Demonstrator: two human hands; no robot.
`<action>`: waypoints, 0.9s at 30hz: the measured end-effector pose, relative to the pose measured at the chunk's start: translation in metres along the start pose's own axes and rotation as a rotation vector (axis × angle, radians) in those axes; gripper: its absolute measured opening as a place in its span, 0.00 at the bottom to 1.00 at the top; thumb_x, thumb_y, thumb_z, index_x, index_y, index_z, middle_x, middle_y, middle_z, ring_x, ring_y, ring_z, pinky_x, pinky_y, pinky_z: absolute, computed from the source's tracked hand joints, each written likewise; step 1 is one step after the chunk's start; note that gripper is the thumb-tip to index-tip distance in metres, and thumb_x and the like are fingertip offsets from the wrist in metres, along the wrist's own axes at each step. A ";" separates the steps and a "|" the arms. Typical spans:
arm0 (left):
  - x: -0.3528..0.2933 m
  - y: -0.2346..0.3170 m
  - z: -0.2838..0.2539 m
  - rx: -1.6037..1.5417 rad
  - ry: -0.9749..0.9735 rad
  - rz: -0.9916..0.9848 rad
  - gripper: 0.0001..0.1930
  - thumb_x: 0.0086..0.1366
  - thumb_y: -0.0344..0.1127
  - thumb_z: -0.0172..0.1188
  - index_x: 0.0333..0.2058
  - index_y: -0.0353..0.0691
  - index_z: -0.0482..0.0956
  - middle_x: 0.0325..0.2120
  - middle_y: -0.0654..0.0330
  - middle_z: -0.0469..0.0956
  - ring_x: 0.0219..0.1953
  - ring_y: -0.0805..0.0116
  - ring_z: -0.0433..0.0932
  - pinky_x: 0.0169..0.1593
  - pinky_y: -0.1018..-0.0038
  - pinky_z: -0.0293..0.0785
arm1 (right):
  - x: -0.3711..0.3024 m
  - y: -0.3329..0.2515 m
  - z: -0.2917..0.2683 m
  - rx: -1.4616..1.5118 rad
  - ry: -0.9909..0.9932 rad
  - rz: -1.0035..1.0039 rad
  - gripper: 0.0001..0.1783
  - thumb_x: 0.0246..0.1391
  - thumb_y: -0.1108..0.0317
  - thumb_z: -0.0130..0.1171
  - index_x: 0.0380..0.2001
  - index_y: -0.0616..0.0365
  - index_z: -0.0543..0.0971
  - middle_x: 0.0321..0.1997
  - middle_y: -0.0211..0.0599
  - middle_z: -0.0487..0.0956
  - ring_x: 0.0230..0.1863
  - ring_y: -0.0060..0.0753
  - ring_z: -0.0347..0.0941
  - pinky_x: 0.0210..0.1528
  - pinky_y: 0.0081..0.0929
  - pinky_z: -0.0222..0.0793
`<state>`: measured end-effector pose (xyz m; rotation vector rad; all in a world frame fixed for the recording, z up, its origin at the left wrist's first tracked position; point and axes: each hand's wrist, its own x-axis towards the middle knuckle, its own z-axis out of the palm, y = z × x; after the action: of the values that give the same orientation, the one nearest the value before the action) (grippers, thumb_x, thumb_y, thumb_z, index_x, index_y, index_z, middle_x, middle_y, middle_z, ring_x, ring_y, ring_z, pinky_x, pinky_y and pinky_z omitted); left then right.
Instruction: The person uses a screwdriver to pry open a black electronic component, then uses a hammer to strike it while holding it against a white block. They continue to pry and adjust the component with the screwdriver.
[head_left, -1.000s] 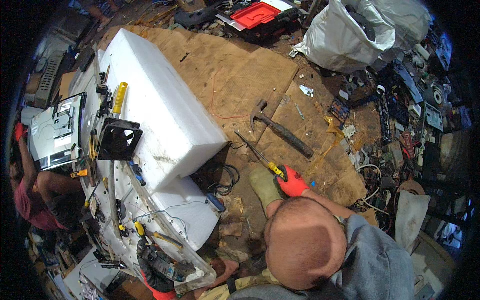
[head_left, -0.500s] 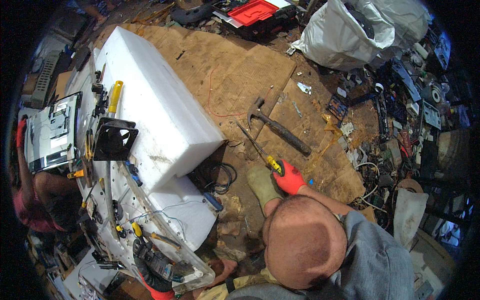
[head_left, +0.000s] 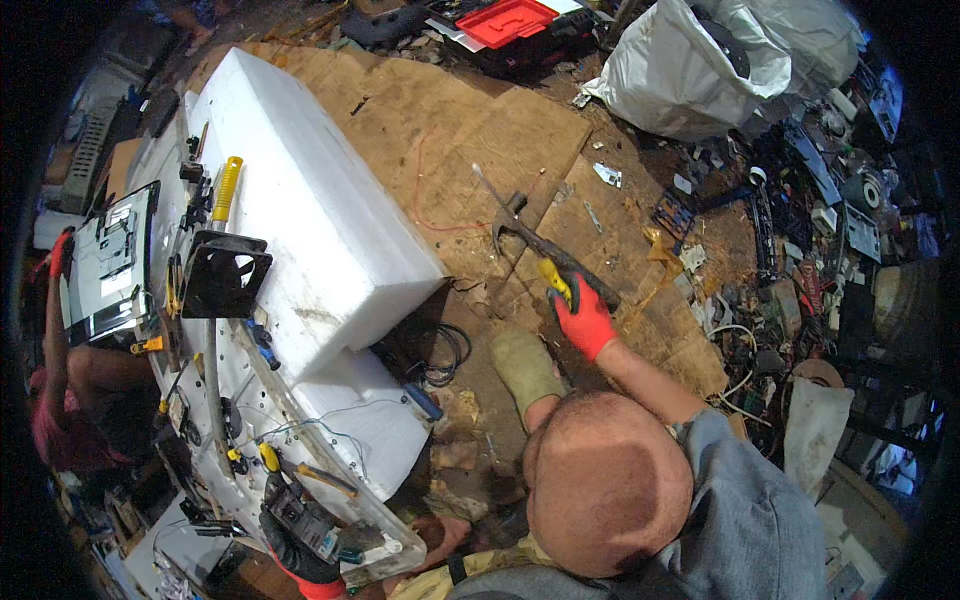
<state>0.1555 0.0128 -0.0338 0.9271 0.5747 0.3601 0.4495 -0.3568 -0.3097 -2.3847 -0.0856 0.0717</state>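
My right hand point(head_left: 585, 318), in a red and black glove, grips the yellow handle of a long screwdriver point(head_left: 553, 279). Its shaft slants up and left over a claw hammer point(head_left: 540, 243) lying on flattened cardboard. At the lower left, my left hand point(head_left: 290, 556), in a black glove with red cuff, is closed around a dark, boxy device point(head_left: 306, 520) with a grey face, above the corner of a pale panel point(head_left: 385, 548). A yellow-tipped tool point(head_left: 269, 457) lies just beyond that hand. The left fingers are partly hidden.
A big white foam block point(head_left: 300, 200) stands left of the cardboard point(head_left: 470, 130). A black fan frame point(head_left: 226, 275) and a yellow-handled tool point(head_left: 229, 190) are beside it. Another person's gloved hand point(head_left: 62, 250) touches a flat panel at far left. Scrap and a white sack point(head_left: 690, 80) lie right.
My right hand has moved up and slightly right with the screwdriver, whose tip now reaches farther away, past the hammer's head. My left hand has shifted slightly left and down with the device.
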 end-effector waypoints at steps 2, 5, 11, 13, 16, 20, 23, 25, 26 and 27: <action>-0.002 -0.002 -0.006 0.048 0.125 0.004 0.27 0.76 0.50 0.42 0.65 0.39 0.65 0.58 0.53 0.74 0.48 0.61 0.79 0.47 0.66 0.80 | 0.035 0.004 -0.001 0.032 -0.043 0.041 0.30 0.57 0.53 0.59 0.58 0.58 0.70 0.53 0.55 0.78 0.55 0.58 0.74 0.56 0.44 0.71; -0.004 -0.003 -0.019 0.056 0.233 0.002 0.27 0.76 0.50 0.42 0.65 0.39 0.66 0.58 0.53 0.74 0.46 0.62 0.79 0.45 0.66 0.80 | 0.082 -0.008 -0.010 0.043 -0.070 0.063 0.30 0.57 0.52 0.58 0.57 0.58 0.71 0.52 0.56 0.78 0.53 0.59 0.75 0.55 0.45 0.71; 0.002 -0.002 -0.003 0.054 0.277 -0.010 0.26 0.76 0.51 0.42 0.64 0.40 0.67 0.58 0.54 0.74 0.44 0.61 0.79 0.43 0.66 0.80 | 0.137 -0.019 -0.008 -0.100 -0.028 0.077 0.29 0.58 0.51 0.56 0.56 0.58 0.71 0.51 0.55 0.79 0.51 0.58 0.76 0.54 0.46 0.72; 0.004 0.000 -0.013 0.046 0.185 -0.029 0.26 0.76 0.51 0.42 0.63 0.41 0.67 0.59 0.54 0.74 0.46 0.60 0.79 0.44 0.65 0.79 | 0.146 -0.014 -0.005 -0.138 0.018 0.067 0.28 0.58 0.51 0.56 0.55 0.57 0.72 0.51 0.54 0.79 0.51 0.58 0.76 0.53 0.46 0.72; 0.005 -0.001 -0.027 0.020 0.166 -0.026 0.26 0.76 0.51 0.42 0.63 0.41 0.69 0.59 0.55 0.74 0.49 0.59 0.79 0.47 0.65 0.79 | 0.156 -0.013 0.002 -0.098 -0.017 0.055 0.28 0.58 0.51 0.56 0.55 0.57 0.72 0.52 0.54 0.79 0.52 0.57 0.76 0.54 0.45 0.72; 0.010 0.004 -0.016 -0.025 0.052 -0.070 0.25 0.76 0.52 0.42 0.61 0.42 0.70 0.58 0.54 0.74 0.54 0.56 0.76 0.54 0.60 0.77 | 0.164 -0.033 -0.003 -0.002 -0.100 0.028 0.27 0.59 0.51 0.55 0.56 0.56 0.72 0.53 0.54 0.78 0.54 0.56 0.75 0.55 0.45 0.72; 0.005 0.006 -0.030 0.025 0.145 -0.034 0.25 0.76 0.52 0.42 0.61 0.43 0.70 0.58 0.53 0.74 0.55 0.55 0.75 0.56 0.58 0.75 | 0.173 -0.039 0.014 0.075 -0.002 -0.068 0.28 0.58 0.49 0.55 0.56 0.54 0.72 0.52 0.53 0.79 0.54 0.56 0.75 0.55 0.44 0.71; 0.011 0.001 -0.033 0.094 0.202 0.001 0.25 0.76 0.52 0.42 0.61 0.43 0.70 0.58 0.52 0.74 0.55 0.55 0.75 0.56 0.58 0.75 | 0.191 -0.027 0.022 -0.053 -0.052 -0.009 0.30 0.56 0.46 0.55 0.56 0.54 0.72 0.52 0.52 0.79 0.54 0.56 0.75 0.56 0.44 0.71; 0.014 -0.001 -0.026 0.130 0.207 0.011 0.25 0.76 0.52 0.42 0.61 0.43 0.70 0.58 0.52 0.74 0.55 0.55 0.75 0.56 0.59 0.75 | 0.208 -0.018 0.022 -0.204 -0.163 0.097 0.31 0.56 0.44 0.55 0.56 0.53 0.72 0.52 0.52 0.79 0.54 0.56 0.75 0.56 0.44 0.71; 0.017 -0.002 -0.020 0.165 0.212 0.024 0.25 0.76 0.52 0.41 0.61 0.42 0.69 0.58 0.52 0.74 0.54 0.55 0.75 0.55 0.60 0.76 | 0.221 -0.011 0.019 -0.352 -0.275 0.201 0.32 0.55 0.43 0.54 0.56 0.53 0.73 0.52 0.52 0.79 0.54 0.55 0.75 0.56 0.44 0.71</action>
<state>0.1568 0.0337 -0.0499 1.0617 0.7976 0.4406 0.6676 -0.3181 -0.3222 -2.7143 0.0148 0.5192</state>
